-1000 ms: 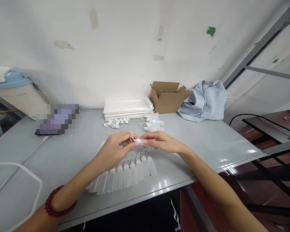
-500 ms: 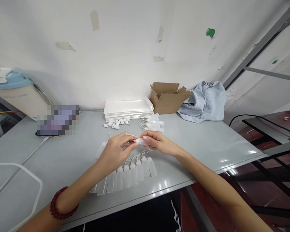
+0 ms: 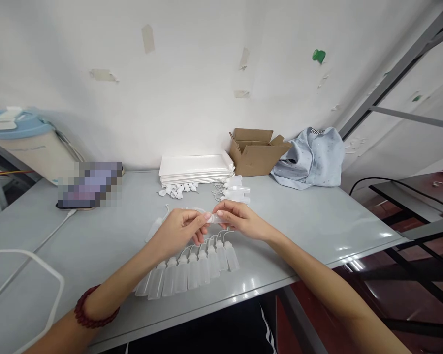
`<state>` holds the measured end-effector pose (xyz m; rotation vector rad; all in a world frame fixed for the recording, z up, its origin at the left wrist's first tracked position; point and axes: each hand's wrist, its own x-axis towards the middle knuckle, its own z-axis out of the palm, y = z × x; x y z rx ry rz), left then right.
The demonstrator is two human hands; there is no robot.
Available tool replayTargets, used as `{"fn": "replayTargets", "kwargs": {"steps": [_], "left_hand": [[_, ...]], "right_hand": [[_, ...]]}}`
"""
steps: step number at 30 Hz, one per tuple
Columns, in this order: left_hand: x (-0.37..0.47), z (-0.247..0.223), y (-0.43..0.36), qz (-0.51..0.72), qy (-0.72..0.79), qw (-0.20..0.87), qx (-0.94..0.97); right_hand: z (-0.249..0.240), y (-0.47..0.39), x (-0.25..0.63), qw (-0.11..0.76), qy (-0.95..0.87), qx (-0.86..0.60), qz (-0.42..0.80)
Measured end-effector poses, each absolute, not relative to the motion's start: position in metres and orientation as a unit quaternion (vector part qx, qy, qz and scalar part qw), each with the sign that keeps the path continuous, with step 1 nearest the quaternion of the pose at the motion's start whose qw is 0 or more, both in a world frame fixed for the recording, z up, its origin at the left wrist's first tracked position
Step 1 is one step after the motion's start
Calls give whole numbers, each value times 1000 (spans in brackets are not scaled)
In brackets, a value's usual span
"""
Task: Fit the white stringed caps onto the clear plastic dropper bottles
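Note:
Between both hands lies a small translucent plastic bottle [image 3: 214, 219], held sideways above the table. My left hand [image 3: 182, 227] pinches its neck end, with thumb and forefinger closed; a thin white tube curves just above these fingers. My right hand [image 3: 243, 220] is closed round the bottle's body, which its fingers mostly hide. Below the hands, several similar bottles [image 3: 193, 270] with thin curved tubes lie side by side in a slanting row. Another bottle [image 3: 155, 227] lies behind my left hand, partly covered by it.
White caps [image 3: 177, 190] lie loose before a stack of white trays [image 3: 195, 164]. More bottles [image 3: 238, 190] are heaped beside them. An open cardboard box [image 3: 258, 160] and a pale blue cloth [image 3: 310, 160] sit at the back right. A phone [image 3: 90, 184] with a cable is at left.
My left thumb has moved over the bottle's neck, now covering the white end that showed before. The left hand's lower fingers have dropped slightly. The right hand keeps its grip.

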<state>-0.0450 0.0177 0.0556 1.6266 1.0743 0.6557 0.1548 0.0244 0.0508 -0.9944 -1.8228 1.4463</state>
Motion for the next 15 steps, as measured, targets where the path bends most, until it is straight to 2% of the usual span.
{"fn": "replayTargets", "kwargs": {"steps": [2, 7, 10, 13, 15], "left_hand": [[-44, 54, 16, 280, 443, 466, 713], [-43, 47, 13, 332, 387, 239, 826], [-43, 36, 15, 376, 328, 144, 855], [-43, 31, 16, 405, 302, 112, 856], [-42, 34, 15, 409, 318, 144, 843]], "right_hand": [[51, 25, 156, 300, -689, -380, 540], [49, 28, 159, 298, -678, -380, 554], [47, 29, 159, 303, -661, -378, 574], [47, 29, 159, 305, -639, -378, 597], [47, 29, 158, 306, -630, -380, 605]]}}
